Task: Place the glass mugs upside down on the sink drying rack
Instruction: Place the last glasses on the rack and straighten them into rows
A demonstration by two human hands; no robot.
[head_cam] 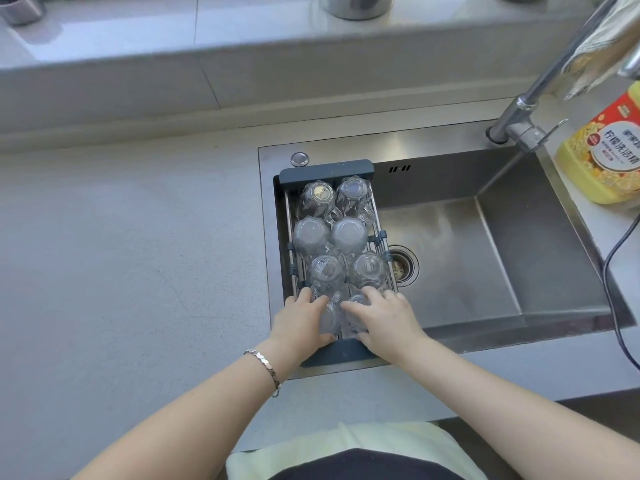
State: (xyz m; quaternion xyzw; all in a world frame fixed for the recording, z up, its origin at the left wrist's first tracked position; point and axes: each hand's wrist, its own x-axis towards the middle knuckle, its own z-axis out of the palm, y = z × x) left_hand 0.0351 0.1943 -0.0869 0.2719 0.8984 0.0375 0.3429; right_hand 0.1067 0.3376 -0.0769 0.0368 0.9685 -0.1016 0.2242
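Observation:
A dark-framed drying rack (325, 172) spans the left end of the steel sink (519, 258). Several clear glass mugs (348, 233) stand upside down on it in two columns. At the rack's near end my left hand (298, 320) grips one glass mug (330, 318) and my right hand (388, 318) grips another glass mug (356, 306) beside it. Both mugs rest on or just above the rack bars; the fingers hide much of them.
A grey countertop (131, 258) lies left of the sink. The faucet (519, 123) with a cloth draped over it rises at the back right. A yellow dish-soap bottle (606, 150) and a black cable (613, 271) sit on the right. The drain (401, 268) is beside the rack.

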